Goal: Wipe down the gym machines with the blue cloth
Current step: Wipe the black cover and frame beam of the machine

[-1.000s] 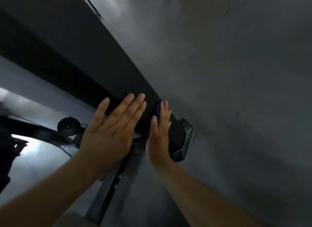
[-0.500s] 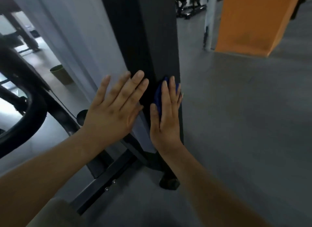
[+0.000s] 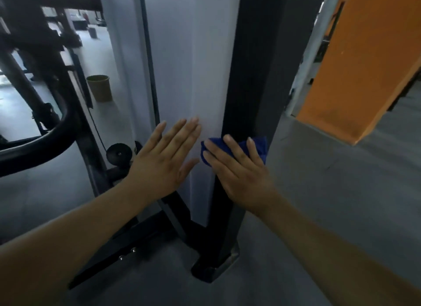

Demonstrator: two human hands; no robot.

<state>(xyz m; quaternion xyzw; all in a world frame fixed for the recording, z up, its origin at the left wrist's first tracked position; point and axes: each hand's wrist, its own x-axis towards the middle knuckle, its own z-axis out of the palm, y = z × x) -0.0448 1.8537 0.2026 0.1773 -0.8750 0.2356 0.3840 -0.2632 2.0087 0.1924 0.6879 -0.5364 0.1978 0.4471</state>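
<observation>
Grip wide, fingers straight, the right hand (image 3: 241, 176) presses the blue cloth (image 3: 259, 146) flat against the machine's black post (image 3: 250, 78) at frame centre; the left hand (image 3: 164, 160), grip also wide, rests on the pale panel (image 3: 193, 55) beside it. An orange pillar (image 3: 364, 66) stands upper right.

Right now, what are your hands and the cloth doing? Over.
Left hand flat on pale panel. Right hand presses blue cloth on black post. Nothing blocks the post.

Gym: black machine frame (image 3: 252, 82), pulley (image 3: 119, 154).
</observation>
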